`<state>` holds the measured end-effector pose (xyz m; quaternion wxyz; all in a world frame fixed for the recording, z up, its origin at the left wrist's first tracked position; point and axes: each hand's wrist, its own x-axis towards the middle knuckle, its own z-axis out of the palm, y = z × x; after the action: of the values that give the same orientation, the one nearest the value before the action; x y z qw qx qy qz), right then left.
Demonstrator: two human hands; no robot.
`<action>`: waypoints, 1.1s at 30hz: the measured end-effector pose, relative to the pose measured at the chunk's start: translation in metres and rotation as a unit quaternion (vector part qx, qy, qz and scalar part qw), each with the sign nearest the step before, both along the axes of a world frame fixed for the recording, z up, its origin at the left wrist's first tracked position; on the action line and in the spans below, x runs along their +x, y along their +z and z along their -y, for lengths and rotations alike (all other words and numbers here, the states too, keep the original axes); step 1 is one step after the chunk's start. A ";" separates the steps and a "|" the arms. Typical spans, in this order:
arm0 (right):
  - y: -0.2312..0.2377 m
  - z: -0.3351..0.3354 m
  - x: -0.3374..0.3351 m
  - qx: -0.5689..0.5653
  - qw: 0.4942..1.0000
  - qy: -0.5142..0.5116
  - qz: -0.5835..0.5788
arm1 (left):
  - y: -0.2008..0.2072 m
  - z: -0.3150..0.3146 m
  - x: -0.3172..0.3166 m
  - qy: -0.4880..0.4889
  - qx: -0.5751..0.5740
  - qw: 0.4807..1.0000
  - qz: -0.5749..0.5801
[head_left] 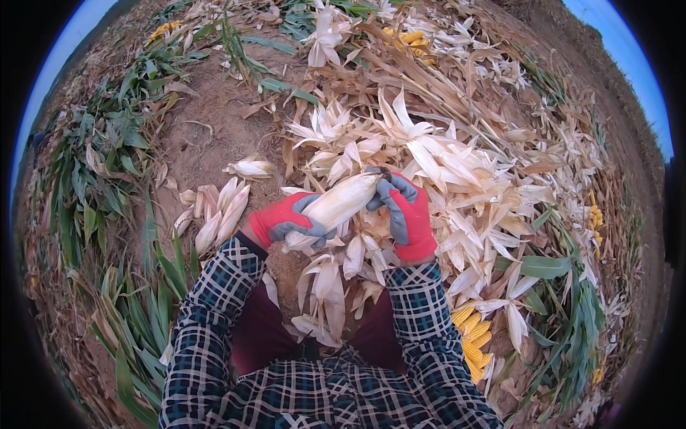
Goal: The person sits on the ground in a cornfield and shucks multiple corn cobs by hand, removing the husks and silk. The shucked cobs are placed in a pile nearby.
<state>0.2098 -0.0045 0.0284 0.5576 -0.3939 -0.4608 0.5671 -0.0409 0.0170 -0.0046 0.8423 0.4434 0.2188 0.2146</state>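
Brown soil (214, 129), pale husks (464, 179); left grip (288, 219) clasps corn ear (344, 203), right grip (405, 214) pinches its upper end.

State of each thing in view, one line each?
Corn ear: still in pale husk, held
Left hand: gloved, gripping the ear
Right hand: gloved, fingers at its upper end
Yellow corn ears: husked, piled
Corn husks: dry, heaped
Corn stalks: dry, lying down

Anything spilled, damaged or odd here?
Nothing stands out: the left hand grips a husk-covered corn ear, the right hand is at its tip, no clear damage visible; scattered dry husks look ordinary near the bare yellow ears.
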 end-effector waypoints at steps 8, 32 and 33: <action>-0.020 0.001 0.013 -0.012 0.998 0.044 0.053 | -0.010 -0.022 -0.020 -0.008 0.219 0.971 -0.098; -0.033 -0.010 -0.055 -0.003 0.832 0.232 -0.504 | -0.033 -0.008 0.045 0.217 0.054 0.966 0.132; -0.034 -0.017 -0.050 -0.010 0.848 0.250 -0.468 | -0.036 -0.007 0.046 0.223 0.029 0.965 0.138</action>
<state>0.1602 0.0122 -0.0053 0.5427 0.0407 -0.2221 0.8090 0.0055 0.0238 -0.0403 0.7817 0.3738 0.1879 0.4625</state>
